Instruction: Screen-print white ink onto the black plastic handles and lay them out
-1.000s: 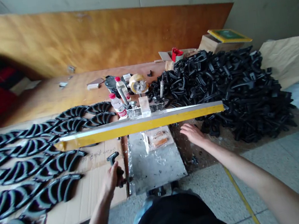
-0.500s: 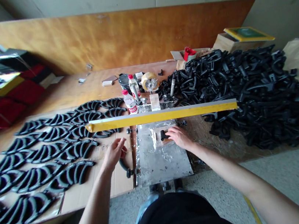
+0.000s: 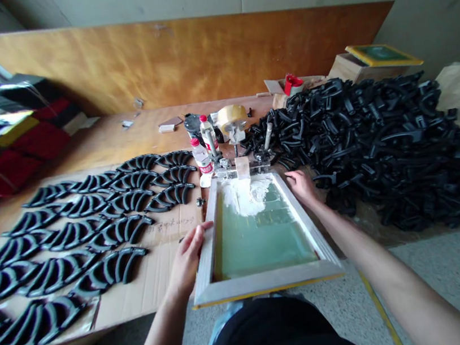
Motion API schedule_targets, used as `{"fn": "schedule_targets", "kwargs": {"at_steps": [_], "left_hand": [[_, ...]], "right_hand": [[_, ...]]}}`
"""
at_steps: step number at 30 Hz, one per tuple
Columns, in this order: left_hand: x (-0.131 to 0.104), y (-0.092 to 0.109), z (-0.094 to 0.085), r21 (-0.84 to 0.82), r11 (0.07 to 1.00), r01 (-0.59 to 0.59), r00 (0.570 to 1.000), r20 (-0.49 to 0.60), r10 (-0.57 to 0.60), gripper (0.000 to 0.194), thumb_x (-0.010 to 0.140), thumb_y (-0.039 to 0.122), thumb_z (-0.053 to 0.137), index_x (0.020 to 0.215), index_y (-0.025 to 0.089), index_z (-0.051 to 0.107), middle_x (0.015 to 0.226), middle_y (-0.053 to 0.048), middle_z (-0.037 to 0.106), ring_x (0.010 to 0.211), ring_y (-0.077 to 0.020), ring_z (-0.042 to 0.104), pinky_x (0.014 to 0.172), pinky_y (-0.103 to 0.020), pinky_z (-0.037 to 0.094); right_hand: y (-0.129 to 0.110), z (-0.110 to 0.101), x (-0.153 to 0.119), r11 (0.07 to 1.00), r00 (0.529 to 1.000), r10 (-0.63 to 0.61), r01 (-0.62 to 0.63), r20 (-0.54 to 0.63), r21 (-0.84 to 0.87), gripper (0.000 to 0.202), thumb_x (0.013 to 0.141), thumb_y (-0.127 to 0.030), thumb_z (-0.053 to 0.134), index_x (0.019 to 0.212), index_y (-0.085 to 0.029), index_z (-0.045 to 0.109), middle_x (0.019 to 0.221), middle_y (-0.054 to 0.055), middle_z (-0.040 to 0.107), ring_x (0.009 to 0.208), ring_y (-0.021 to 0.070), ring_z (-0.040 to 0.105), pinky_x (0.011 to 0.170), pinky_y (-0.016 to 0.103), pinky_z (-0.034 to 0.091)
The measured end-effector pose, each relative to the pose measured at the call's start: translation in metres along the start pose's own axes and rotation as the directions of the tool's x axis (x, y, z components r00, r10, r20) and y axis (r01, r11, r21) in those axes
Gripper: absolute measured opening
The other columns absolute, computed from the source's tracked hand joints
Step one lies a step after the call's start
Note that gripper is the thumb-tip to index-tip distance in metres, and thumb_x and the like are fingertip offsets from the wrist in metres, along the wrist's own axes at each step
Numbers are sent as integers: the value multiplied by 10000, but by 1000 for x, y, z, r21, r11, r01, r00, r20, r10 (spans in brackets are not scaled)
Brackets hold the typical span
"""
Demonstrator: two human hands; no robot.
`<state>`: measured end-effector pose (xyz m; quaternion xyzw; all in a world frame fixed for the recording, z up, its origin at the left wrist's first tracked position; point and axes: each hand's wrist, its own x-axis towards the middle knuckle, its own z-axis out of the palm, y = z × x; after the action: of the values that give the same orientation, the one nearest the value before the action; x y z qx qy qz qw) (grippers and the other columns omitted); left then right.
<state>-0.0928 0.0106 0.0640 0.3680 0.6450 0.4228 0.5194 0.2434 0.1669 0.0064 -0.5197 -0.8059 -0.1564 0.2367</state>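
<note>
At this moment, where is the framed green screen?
In the head view, the framed green screen is lower centre, between the left hand and the right hand.

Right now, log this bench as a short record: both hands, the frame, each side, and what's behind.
left hand: at the left edge of the frame, seemingly touching
right hand: beside the frame's right edge; contact unclear
frame: green screen, white paste toward far end
left side: curved black parts in rows
right side: heaped black parts
behind frame: two red-capped bottles
</note>
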Motion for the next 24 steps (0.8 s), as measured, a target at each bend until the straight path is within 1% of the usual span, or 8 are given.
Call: {"fn": "schedule_targets", "kwargs": {"at_steps": [1,4,6,10,14,18,20,24], "left_hand": [[0,-16,0,9,999,32,999,23,-32,677,750,668,623,1257,218,624,912,-31,696,720,-179,607,587,-247,454],[10,-60,6,13,998,64,997,50,-64,903,699,646,677,1446,197,441,801,-24,676,702,-198,613,592,-263,450],[18,-80,11,45,997,60,998,20,-61,916,708,637,667,1462,179,419,766,-18,660,694,-200,613,607,-272,453],[25,-95,13,74,995,63,998,-1,-63,826,729,630,649,1403,174,504,869,-50,701,795,-225,650,683,-290,480],[26,-100,10,98,993,73,997,7,-74,800,753,637,621,1397,175,509,919,-70,714,838,-241,661,706,-307,497],[27,-103,10,113,993,38,999,18,-41,789,783,636,590,1400,152,497,1032,-97,705,949,-249,652,809,-330,506],[27,-102,11,105,994,26,999,19,-28,794,781,642,589,1392,142,500,1049,-97,706,952,-246,654,816,-327,505],[23,-93,12,81,995,53,998,22,-54,836,758,658,595,1390,122,487,1035,-108,717,905,-249,664,743,-313,506]], "right_hand": [[-1,-1,10,987,994,103,-106,31,118,275,950,-340,533,1063,-123,656,933,92,691,946,240,686,1104,497,369],[-31,3,47,956,995,59,-80,83,283,607,828,-252,713,1382,-156,484,1417,163,468,1263,270,498,1066,399,415],[-59,10,69,950,979,-72,9,189,313,579,811,-254,729,1341,-155,516,1365,154,509,1234,273,492,1033,386,418],[-93,20,77,964,879,-173,59,443,261,198,865,-237,653,1037,-139,640,1013,109,671,975,243,590,861,334,452],[-91,5,40,904,803,-405,283,436,320,96,886,-128,548,922,-128,637,949,109,670,933,226,577,805,312,430],[-77,-18,24,756,665,-635,429,393,495,80,843,-96,589,828,-163,630,862,64,649,878,198,569,731,280,410],[-75,-20,27,759,686,-616,385,387,525,60,840,-145,639,792,-178,625,823,38,641,838,185,569,706,273,404],[-82,-9,16,832,817,-497,352,293,429,91,874,-103,578,865,-164,645,873,61,651,903,206,561,735,291,420]]}}
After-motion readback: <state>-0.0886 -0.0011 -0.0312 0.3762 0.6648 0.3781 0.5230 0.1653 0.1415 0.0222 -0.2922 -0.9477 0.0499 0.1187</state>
